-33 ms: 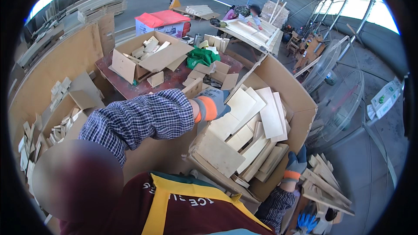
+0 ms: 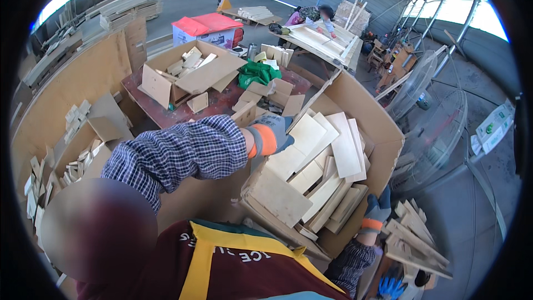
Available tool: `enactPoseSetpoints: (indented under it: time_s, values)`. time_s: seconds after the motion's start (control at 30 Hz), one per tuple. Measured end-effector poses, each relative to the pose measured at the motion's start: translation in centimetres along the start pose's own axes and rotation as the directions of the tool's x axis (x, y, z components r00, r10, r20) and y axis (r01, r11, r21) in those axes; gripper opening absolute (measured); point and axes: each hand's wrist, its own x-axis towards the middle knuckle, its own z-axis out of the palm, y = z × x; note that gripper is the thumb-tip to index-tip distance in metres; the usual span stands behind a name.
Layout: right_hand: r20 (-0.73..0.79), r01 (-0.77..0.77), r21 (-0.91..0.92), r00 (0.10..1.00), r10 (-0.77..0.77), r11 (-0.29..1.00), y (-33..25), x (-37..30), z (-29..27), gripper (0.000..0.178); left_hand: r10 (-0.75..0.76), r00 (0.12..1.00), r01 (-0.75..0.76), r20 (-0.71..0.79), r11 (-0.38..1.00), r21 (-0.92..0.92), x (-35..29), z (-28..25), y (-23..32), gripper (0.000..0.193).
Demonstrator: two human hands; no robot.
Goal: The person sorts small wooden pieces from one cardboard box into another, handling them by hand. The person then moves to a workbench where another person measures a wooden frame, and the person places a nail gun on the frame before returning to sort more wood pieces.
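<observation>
With our left hand (image 2: 273, 132) and right hand (image 2: 378, 210), we clasp the cardboard box (image 2: 366, 103) at left and right. Wooden boards (image 2: 345, 150) lie inside.

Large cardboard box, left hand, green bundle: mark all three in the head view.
Large cardboard box (image 2: 373, 115): head view, on the bare inner face of its far wall.
Left hand (image 2: 276, 129): head view, on the back of its grey glove.
Green bundle (image 2: 258, 74): head view, on the middle of its crumpled surface.

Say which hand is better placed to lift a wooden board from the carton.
Probably the left hand: it is beside the wooden boards, while the right hand is at the outer side of the carton.
</observation>
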Motion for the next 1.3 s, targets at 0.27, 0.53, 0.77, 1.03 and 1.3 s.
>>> enactPoseSetpoints:
  time_s: [0.27,0.53,0.77,1.03,1.3]
  values:
    - [-0.037,-0.053,0.019,0.998,0.054,0.998,7.5,7.6,2.4,0.064,-0.001,0.999,0.002,-0.037,0.999,0.041,9.7,1.7,-0.5,0.051]
    - [-0.047,0.017,-0.115,0.999,-0.023,0.993,6.7,11.3,3.1,0.060,0.054,0.994,-0.053,-0.094,0.999,0.006,11.8,1.3,-1.1,0.046]
    - [0.050,0.056,-0.029,0.997,-0.055,0.998,7.7,17.1,5.7,0.058,-0.033,0.992,0.035,-0.118,0.999,0.021,14.0,-1.3,-0.6,0.044]
    - [0.190,0.013,-0.008,0.982,-0.011,1.000,20.7,31.9,11.6,0.059,-0.224,0.974,0.224,-0.027,0.975,-0.012,30.1,3.8,-4.8,0.040]
    - [0.268,0.068,-0.154,0.963,-0.025,0.986,33.5,47.4,18.1,0.061,-0.322,0.947,0.321,0.000,0.945,-0.059,47.3,8.8,-9.9,0.043]
